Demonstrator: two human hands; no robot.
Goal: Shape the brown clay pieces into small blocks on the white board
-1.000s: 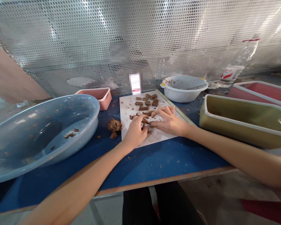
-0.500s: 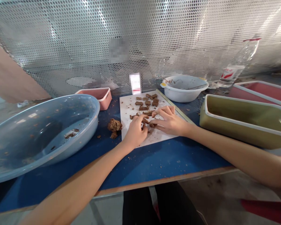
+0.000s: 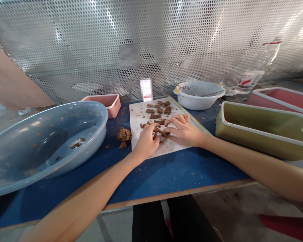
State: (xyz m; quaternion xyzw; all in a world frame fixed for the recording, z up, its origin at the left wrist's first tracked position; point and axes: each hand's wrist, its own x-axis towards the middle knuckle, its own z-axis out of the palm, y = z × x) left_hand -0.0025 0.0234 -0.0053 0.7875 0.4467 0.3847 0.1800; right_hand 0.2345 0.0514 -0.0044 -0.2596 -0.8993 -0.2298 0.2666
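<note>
Over a white board (image 3: pixel 137 112) strewn with brown crumbs, both of my hands work on one small piece of brown clay (image 3: pixel 158 130). My left hand (image 3: pixel 147 141) has its fingers curled and pinches the piece's left end. At its other end, my right hand (image 3: pixel 183 130) closes thumb and fingers on the clay, partly hiding it. Several shaped clay pieces (image 3: pixel 155 116) lie on the board beyond my fingers. A rough lump of clay (image 3: pixel 124 134) rests on the blue table, left of the board.
A large blue basin (image 3: pixel 91 141) fills the left side, with a small pink bin (image 3: pixel 113 106) behind it. To the right stand a white basin (image 3: pixel 198 101), a green bin (image 3: pixel 255 136), a pink bin (image 3: pixel 275 97) and a plastic bottle (image 3: pixel 252 75). Perforated metal sheet (image 3: pixel 91 43) closes off the back.
Both hands stay in nearly the same place on the clay piece; the fingers of my right hand shift very slightly. Nothing else has visibly moved.
</note>
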